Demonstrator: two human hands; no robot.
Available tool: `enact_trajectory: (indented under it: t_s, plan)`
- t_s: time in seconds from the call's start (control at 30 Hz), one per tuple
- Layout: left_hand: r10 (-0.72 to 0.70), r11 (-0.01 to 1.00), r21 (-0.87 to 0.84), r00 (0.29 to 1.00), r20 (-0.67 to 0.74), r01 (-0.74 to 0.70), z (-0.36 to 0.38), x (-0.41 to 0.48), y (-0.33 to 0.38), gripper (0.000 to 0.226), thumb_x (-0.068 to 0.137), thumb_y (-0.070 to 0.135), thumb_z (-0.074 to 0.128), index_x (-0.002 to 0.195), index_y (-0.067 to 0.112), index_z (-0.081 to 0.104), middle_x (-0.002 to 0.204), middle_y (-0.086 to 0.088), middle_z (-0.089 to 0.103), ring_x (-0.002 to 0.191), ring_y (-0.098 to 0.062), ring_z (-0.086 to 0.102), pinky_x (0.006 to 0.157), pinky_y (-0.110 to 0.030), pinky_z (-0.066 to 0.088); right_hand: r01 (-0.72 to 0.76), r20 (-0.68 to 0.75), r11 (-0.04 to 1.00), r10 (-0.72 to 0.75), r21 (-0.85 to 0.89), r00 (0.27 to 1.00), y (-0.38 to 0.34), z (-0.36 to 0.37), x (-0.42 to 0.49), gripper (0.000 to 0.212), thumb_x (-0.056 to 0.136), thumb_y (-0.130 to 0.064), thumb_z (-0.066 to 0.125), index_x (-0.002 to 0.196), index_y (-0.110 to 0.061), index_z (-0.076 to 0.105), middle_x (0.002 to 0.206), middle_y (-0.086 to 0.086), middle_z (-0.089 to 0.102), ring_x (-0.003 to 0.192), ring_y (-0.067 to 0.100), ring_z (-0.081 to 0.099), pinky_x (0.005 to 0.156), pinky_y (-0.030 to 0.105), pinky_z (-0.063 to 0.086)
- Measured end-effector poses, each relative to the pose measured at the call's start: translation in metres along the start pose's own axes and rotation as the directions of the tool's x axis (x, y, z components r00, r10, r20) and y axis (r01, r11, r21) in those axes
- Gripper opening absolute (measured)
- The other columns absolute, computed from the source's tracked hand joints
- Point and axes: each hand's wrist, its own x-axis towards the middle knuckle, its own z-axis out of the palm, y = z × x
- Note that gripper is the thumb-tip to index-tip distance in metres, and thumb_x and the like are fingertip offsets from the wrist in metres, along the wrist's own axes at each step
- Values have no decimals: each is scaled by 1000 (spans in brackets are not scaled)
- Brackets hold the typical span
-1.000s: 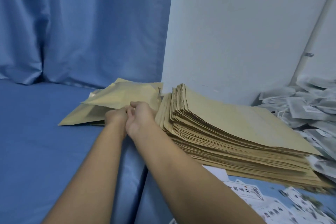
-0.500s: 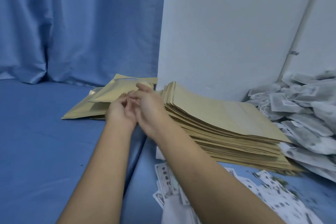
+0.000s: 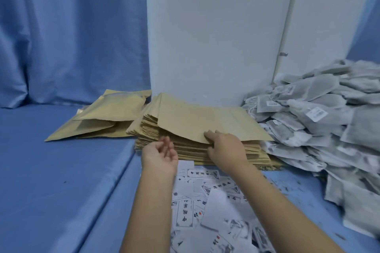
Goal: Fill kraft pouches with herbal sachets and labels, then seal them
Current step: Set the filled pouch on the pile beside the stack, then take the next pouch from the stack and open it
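Leftmost, a blue curtain (image 3: 61, 37) hangs behind the blue-covered table (image 3: 51, 170). A few finished pouches (image 3: 107, 117) lie flat on it, just beside the tall stack of kraft pouches (image 3: 195, 152) that sits against a white panel (image 3: 216, 37). The left hand (image 3: 160, 153) hovers in front of the stack's near left corner, palm turned up, fingers loose and holding nothing. The right hand (image 3: 225, 147) grasps the near edge of the top pouch (image 3: 205, 121), whose edge is raised slightly off the stack. Printed labels (image 3: 191, 211) are scattered below both forearms. A heap of grey herbal sachets (image 3: 318, 117) is piled at the right, touching the stack.
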Motion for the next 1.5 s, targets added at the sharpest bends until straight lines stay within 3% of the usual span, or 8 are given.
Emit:
enact_trajectory:
  t_s: [0.27,0.4,0.6,0.73,0.87,1.1,1.37,1.5]
  plan:
    - [25,964,260,992,123,-56,10,-7,-3,34,91,47,40,97,20,60,97,-8,64,87,-27,60,64,-36,48,7,-331,934,120,358,936,12,0,-17,39,74,14,45,81,-9,75,85,7,73,86,26,63,80,33,48]
    - [277,701,651,952,128,-292,13,-16,3,7,92,18,56,97,14,58,83,-3,61,73,-21,58,60,-28,46,75,-410,891,130,447,903,15,-3,-24,36,66,21,45,68,-4,70,81,5,69,101,24,54,98,33,33]
    - [748,187,531,470,469,-826,25,-27,-10,32,98,8,40,122,21,56,115,6,62,105,-12,56,82,-19,41,84,-438,852,179,517,881,10,-12,-36,49,75,19,39,93,-15,69,112,-7,64,119,7,47,106,12,23]
    - [535,-382,415,169,828,-826,31,-30,-28,64,88,-12,37,142,21,41,147,6,39,138,-10,31,115,-25,22,9,-246,655,272,756,930,3,-19,-44,46,82,8,39,89,-27,68,95,-17,67,91,-4,59,74,0,38]
    - [194,-708,405,393,899,-578,31,-25,-40,61,87,3,45,144,23,38,154,2,29,142,-14,24,115,-34,17,-140,54,212,366,967,929,1,-13,-44,36,78,12,41,91,-13,64,93,0,68,89,13,63,81,24,47]
    - [-113,-382,622,702,703,-683,25,-22,-44,34,93,22,54,127,23,59,131,4,58,119,-8,52,93,-15,35,-183,381,-503,324,845,866,3,-18,-50,31,71,19,25,72,-10,37,77,10,36,64,22,39,64,26,45]
    - [-116,-333,655,718,686,-679,26,-19,-48,30,97,17,47,124,20,62,129,2,59,118,-11,52,92,-15,35,-223,449,-571,291,790,845,12,-20,-52,29,74,16,25,74,-8,40,76,11,31,70,24,36,80,36,54]
    - [-38,-592,516,660,750,-620,22,-22,-51,27,94,23,45,117,22,61,114,1,64,105,-21,57,89,-34,47,-225,461,-618,251,753,851,11,-21,-51,29,75,15,27,73,-11,39,73,8,31,66,21,33,76,32,49]
